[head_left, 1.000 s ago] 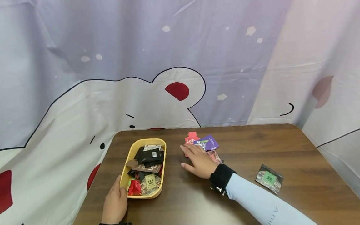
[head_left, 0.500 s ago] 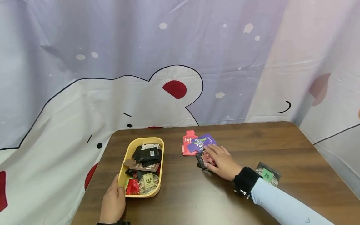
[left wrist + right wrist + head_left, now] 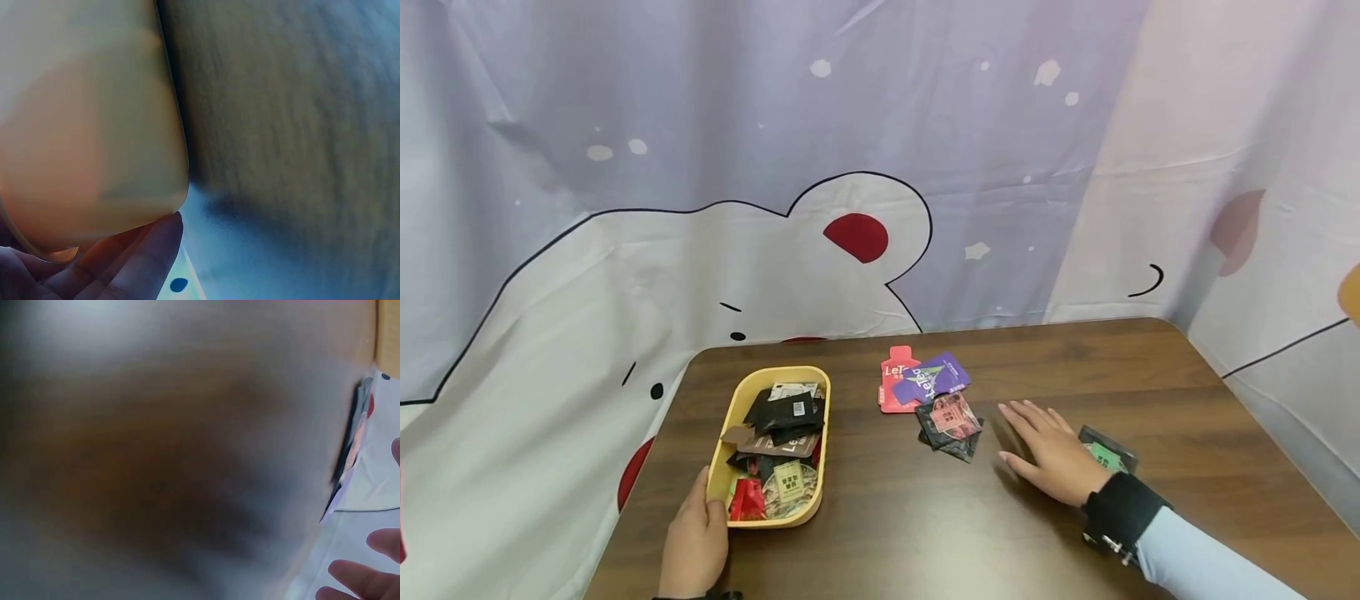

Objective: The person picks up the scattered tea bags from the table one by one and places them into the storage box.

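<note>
Brown wood-grain table [image 3: 925, 533], backed on its far and right sides by a draped cartoon-print cloth [image 3: 625, 250]. On the left of the table sits a yellow tray [image 3: 736, 410] heaped with dark sachets; the left hand [image 3: 694, 546] holds its near corner, thumb on the rim and fingers curled under the wall, as the left wrist view confirms. Mid-table lies a loose cluster: red pouch [image 3: 892, 385], purple pouch [image 3: 934, 377] overlapping it, and a dark sachet [image 3: 951, 425] touching their near edge. The right hand [image 3: 1054, 457] hovers low over the table, palm down, fingers spread and straight, gripping nothing. It is apart from the cluster and partly covers a green-label sachet [image 3: 1103, 454] just beside the wrist. The right wrist view is too blurred to add anything. Judgement: to take this flat sachet cleanly, press fingertips on its top, slide it a little to raise an edge, then pinch; keep the tray pinned by the left hand. Room: bare wood between cluster and tray gives a free path; the right edge and the cloth lie near, so sweep inward, not outward.
</note>
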Tool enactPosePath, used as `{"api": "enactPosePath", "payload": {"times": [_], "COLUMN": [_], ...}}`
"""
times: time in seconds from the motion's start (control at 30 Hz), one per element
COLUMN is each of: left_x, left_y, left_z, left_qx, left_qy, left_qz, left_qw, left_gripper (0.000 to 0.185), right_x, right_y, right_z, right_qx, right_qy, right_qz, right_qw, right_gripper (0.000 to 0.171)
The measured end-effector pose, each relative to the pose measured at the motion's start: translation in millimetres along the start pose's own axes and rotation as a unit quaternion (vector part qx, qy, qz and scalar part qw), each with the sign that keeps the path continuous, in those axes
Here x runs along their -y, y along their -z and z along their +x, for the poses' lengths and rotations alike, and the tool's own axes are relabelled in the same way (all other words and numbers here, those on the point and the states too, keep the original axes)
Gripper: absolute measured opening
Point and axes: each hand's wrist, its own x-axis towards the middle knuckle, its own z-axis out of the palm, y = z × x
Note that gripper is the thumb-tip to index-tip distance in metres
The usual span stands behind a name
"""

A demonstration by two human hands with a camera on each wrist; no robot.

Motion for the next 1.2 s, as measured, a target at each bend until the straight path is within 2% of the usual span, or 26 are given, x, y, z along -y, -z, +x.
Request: {"api": "enactPosePath", "payload": {"times": [0.3,0.67,0.87,1.2], "left_x": [2.5,2.1,1.0,2.2], "left_y": [1.2,1.2,1.1,1.2], "left_z": [-0.2,-1.1,-0.8,0.1], "left_qx": [0.006,0.013,0.011,0.011], "left_qy": [0.001,0.012,0.011,0.005], "left_qz": [0.001,-0.002,0.001,0.006], "left_qw": [1.0,0.9998,0.9999,0.9999], "left_gripper": [0.061,0.061,0.061,0.061], "right_x": [-23,-42,-50,-51], "right_y": [11,18,18,19], "right_z": [-42,-73,-83,-82], "right_qx": [0.007,0.016,0.025,0.023], "right_qy": [-0.041,-0.08,-0.09,-0.07], "right_qz": [-0.006,-0.009,-0.028,-0.057], "right_qw": [0.999,0.997,0.995,0.996], "right_gripper": [0.076,0.078,0.078,0.064]}}
